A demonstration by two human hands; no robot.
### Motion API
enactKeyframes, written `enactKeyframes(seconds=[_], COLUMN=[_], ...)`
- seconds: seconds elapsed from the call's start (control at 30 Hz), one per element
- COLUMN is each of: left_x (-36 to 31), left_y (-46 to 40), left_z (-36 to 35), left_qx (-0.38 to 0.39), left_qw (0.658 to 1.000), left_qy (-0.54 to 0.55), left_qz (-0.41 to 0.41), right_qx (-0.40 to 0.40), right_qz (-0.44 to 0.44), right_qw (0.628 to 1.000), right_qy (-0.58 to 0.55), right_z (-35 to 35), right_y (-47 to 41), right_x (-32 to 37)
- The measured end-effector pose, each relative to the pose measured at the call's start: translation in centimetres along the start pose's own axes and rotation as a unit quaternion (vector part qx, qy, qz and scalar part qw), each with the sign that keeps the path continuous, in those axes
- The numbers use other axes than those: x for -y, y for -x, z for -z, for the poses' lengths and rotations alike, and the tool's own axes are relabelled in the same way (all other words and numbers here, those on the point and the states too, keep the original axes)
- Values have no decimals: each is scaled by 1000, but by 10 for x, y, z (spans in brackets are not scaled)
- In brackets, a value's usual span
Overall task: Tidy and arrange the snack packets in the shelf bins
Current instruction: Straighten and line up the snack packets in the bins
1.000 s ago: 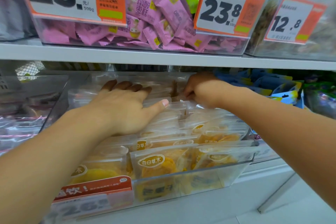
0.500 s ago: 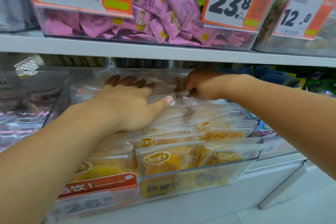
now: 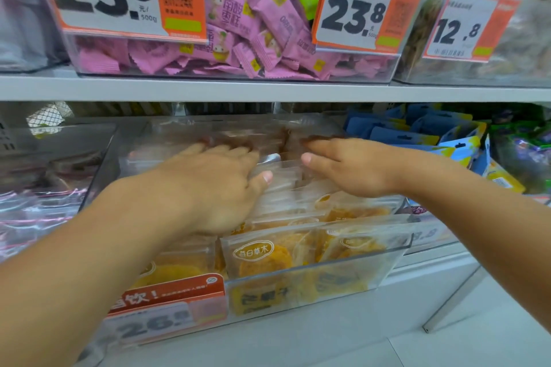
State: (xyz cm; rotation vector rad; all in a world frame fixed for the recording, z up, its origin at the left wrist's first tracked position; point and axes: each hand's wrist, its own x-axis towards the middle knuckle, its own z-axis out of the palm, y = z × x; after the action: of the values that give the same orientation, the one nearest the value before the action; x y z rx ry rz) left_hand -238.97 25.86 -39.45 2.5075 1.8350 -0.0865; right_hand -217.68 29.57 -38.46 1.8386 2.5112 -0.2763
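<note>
A clear plastic bin (image 3: 387, 265) on the lower shelf holds several rows of see-through packets with yellow dried fruit (image 3: 262, 259). My left hand (image 3: 217, 188) lies flat on the packet tops in the left half of the bin, fingers straight and pointing back. My right hand (image 3: 351, 167) lies flat on the packet tops in the right half, fingers straight and pointing left toward the rear packets. Neither hand grips a packet. The rear packets under the fingertips are blurred.
The grey shelf board (image 3: 268, 89) sits close above the hands and carries a clear bin of pink packets (image 3: 268, 39) with orange price tags (image 3: 366, 6). Blue packets (image 3: 417, 134) fill the bin to the right. A bin with pink-edged packets (image 3: 35, 202) stands to the left.
My right hand has uncurled from the rear packets and now lies flat with fingers stretched left. My left hand has slid slightly forward and stays flat on the packet tops.
</note>
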Motion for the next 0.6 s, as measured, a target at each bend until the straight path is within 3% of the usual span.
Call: enactKeyframes(seconds=[0.27, 0.33, 0.43, 0.6], left_x=[3, 6, 9, 9], left_y=[-1, -2, 3, 11], left_z=[0, 0, 1, -2], left_qx=[19, 13, 6, 5], left_qw=[999, 999, 999, 998], left_qy=[15, 35, 31, 43], left_qz=[43, 36, 30, 48], right_qx=[60, 32, -70, -71], right_qz=[-15, -3, 0, -15], right_qw=[993, 995, 996, 997], right_qy=[-102, -92, -56, -15], right_z=[-3, -1, -5, -16], right_y=[-15, -13, 2, 18], right_x=[13, 10, 3, 5])
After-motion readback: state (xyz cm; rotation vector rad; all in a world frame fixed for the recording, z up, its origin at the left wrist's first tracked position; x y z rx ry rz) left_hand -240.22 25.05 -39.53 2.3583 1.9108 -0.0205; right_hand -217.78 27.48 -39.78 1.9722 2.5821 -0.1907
